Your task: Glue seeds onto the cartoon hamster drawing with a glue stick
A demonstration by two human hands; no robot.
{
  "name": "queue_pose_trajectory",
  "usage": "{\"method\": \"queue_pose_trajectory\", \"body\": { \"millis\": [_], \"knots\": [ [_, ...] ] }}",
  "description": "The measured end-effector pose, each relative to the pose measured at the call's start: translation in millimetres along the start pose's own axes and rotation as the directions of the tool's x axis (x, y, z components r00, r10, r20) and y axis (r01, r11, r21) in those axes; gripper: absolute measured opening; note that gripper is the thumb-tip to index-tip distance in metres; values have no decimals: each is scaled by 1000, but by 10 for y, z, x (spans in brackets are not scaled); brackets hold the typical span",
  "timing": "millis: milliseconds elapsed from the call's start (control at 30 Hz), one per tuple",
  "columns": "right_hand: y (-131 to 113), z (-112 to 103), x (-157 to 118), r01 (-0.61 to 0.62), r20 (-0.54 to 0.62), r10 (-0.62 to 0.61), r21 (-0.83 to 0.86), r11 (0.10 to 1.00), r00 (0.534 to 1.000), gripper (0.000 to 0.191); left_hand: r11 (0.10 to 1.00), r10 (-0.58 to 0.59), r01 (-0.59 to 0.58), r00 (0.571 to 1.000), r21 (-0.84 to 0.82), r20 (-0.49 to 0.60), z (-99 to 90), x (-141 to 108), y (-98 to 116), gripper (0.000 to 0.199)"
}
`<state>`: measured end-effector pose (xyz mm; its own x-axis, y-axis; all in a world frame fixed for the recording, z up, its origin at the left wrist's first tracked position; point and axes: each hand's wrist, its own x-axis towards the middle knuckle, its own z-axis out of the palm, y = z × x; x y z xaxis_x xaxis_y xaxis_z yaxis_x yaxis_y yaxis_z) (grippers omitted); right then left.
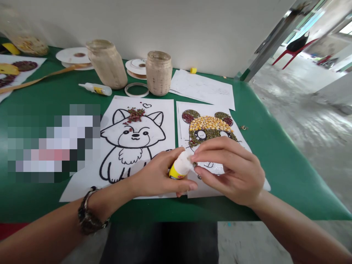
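My left hand point(162, 172) is wrapped round a small white glue bottle point(180, 165) with a yellow label, its top tilted up to the right. My right hand point(229, 168) is closed in a pinch at the bottle's tip; a small dark bit shows between thumb and fingers, too small to name. Beneath my right hand lies an animal-face drawing point(236, 185), partly filled with yellow corn kernels point(210, 123), green beans and red beans; its lower part is largely hidden. To the left, a fox drawing point(162, 165) carries a loose pile of red and green beans point(135, 114) on its forehead.
Two beige-coated jars point(107, 64) point(158, 73) stand behind the drawings, near white ribbon spools point(74, 55) and a tape ring point(136, 90). A second glue bottle point(97, 89) lies at left. More paper point(203, 88) and a yellow cap point(193, 70) are by the wall.
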<state>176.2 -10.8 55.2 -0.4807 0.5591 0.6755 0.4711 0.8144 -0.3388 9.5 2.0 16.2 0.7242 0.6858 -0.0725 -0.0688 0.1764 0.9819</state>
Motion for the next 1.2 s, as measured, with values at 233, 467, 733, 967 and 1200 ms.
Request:
{"method": "queue_pose_trajectory", "body": {
  "millis": [233,467,733,967,1200],
  "knots": [
    [-25,16,-1,19,-6,-19,22,1000,1000,6,999,30,-29,999,38,-16,-7,9,9,27],
    [118,-99,15,-21,-78,13,-101,995,997,8,994,51,-34,986,104,-160,0,29,6,24],
    [615,-51,-304,-146,228,218,-293,945,949,12,996,63,-39,951,83,-302,6,62,46,20],
    [644,67,-359,-156,288,242,-291,944,927,16,996,67,-47,957,79,-281,-5,40,27,19],
    [622,98,-343,-240,246,304,-258,936,920,14,997,66,-51,964,63,-257,-1,38,28,21]
  ]
}}
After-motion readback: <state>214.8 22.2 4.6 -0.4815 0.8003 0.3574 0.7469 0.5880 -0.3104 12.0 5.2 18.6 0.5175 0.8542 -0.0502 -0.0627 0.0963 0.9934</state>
